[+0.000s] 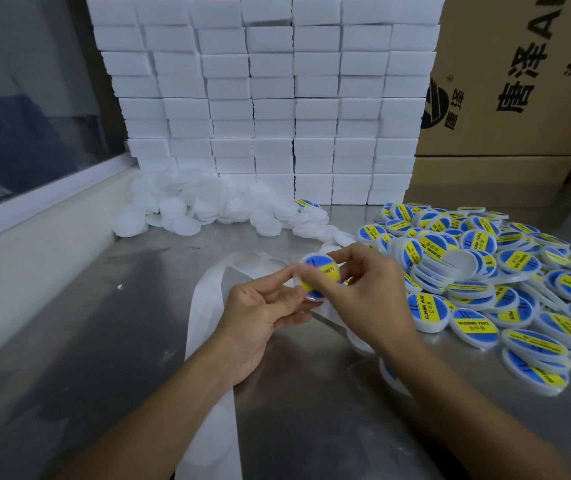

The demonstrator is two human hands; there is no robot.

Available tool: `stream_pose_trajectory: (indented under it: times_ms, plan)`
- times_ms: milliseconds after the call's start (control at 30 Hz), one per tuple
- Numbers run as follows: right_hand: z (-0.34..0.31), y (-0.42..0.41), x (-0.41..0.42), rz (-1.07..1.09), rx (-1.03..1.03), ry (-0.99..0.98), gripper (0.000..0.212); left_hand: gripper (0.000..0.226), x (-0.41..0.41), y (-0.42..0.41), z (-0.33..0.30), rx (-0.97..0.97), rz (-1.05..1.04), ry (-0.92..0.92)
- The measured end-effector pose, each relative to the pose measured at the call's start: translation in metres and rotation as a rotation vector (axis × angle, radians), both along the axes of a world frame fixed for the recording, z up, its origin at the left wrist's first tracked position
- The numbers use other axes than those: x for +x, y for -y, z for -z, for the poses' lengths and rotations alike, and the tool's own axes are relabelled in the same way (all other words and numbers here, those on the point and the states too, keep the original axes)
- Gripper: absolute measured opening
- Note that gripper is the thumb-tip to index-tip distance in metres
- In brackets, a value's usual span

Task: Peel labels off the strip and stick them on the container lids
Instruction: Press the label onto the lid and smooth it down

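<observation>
Both my hands hold one white round lid above the metal table, tilted toward me. A blue and yellow label covers its top. My left hand pinches the lid's lower left edge. My right hand grips its right side, with fingers over the label's edge. The white backing strip runs from under my hands down to the frame's bottom, and its round label spots look bare. A pile of labelled lids lies to the right.
A heap of plain white lids lies at the back, in front of a wall of stacked white boxes. Cardboard cartons stand at the back right. A window ledge borders the steel table on the left.
</observation>
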State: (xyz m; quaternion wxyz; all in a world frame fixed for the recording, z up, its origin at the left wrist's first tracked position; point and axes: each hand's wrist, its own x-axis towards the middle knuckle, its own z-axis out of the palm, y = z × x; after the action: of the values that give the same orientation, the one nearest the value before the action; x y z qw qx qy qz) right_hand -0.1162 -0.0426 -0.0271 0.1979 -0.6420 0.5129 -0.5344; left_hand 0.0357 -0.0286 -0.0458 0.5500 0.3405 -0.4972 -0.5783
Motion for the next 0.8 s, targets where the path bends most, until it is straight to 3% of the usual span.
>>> stream_pose_trajectory:
  times_ms: [100, 333, 433, 533, 600, 700, 800]
  plan:
    - [-0.003, 0.0, -0.004, -0.027, 0.037, 0.045, 0.039, 0.032, -0.002, 0.001, 0.003, -0.017, -0.025, 0.057]
    - [-0.002, 0.002, -0.002, -0.212, 0.05, 0.051, 0.009, 0.032, 0.002, 0.006, 0.0, 0.095, -0.118, -0.088]
    - [-0.001, 0.001, -0.001, -0.326, 0.118, 0.028, 0.032, 0.03, 0.003, 0.008, -0.001, 0.139, -0.157, -0.14]
    - [-0.006, 0.001, -0.004, -0.372, 0.13, 0.129, 0.024, 0.029, 0.004, 0.007, -0.001, 0.144, -0.154, -0.126]
    - [-0.008, 0.002, -0.009, -0.337, 0.099, 0.153, 0.009, 0.027, 0.001, 0.005, 0.0, 0.107, -0.139, -0.064]
    - [-0.009, 0.005, -0.016, -0.23, 0.046, 0.095, 0.014, 0.021, -0.007, 0.003, 0.0, 0.01, -0.205, 0.113]
    - [-0.011, 0.012, -0.026, -0.073, 0.019, 0.13, 0.009, 0.003, -0.005, 0.006, -0.006, -0.271, -0.529, 0.443]
